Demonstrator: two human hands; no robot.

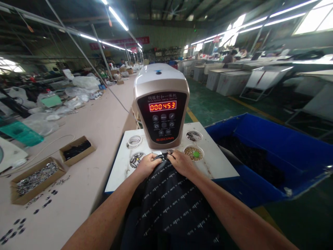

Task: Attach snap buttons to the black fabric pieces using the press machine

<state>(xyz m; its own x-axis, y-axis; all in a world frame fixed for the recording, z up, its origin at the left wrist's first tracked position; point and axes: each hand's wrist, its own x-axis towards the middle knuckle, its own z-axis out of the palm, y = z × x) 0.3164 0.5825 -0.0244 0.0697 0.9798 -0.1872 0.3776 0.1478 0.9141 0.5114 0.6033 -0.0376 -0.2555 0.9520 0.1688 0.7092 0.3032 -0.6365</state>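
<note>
Dark patterned fabric, apparently a garment (177, 201), hangs from both hands toward my lap. My left hand (147, 166) pinches its upper edge on the left, and my right hand (182, 162) grips that edge on the right. Between the hands, the edge lies right under the front of a button machine (162, 104), whose red display reads 000453. The machine's working point is hidden behind its head and my fingers. Around it spreads a white work plate (218, 166) with round cups; one cup (194, 153) holds small brass-coloured pieces and a green piece.
On the left table (85, 187), an open carton (37, 178) holds silver metal parts, another carton (77, 150) dark parts. Loose black discs (15, 229) lie near the front. A large blue bin (299, 159) with dark fabric stands at the right. Plastic bags (85, 83) lie farther back.
</note>
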